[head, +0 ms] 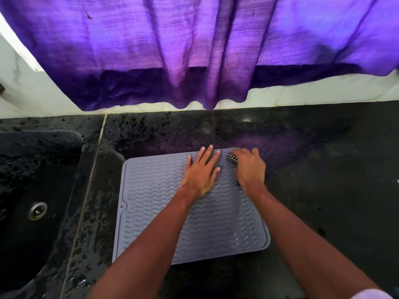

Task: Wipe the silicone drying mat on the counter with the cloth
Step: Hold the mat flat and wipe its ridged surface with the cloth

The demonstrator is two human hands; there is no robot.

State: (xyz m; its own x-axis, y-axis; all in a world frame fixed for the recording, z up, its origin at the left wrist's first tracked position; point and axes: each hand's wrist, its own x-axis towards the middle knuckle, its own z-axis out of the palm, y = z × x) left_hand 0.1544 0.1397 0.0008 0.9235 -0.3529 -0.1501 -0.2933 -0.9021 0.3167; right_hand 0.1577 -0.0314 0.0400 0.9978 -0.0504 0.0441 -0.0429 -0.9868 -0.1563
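Mat point(155, 212) is lying under both hands: the left hand point(201, 174) is pressing it flat, fingers spread; the right hand point(251, 169) is gripping the bunched cloth point(232, 158) just beside. Wadded small, the cloth is risking skipping grooves or dragging the corner.

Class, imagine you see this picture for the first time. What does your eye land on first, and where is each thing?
A bright purple curtain hangs across the whole top, behind the black counter. At the centre lies a grey ribbed mat, with the left hand flat on its far part and the right hand gripping a checked cloth at its far right corner. A dark sink sits at the left.
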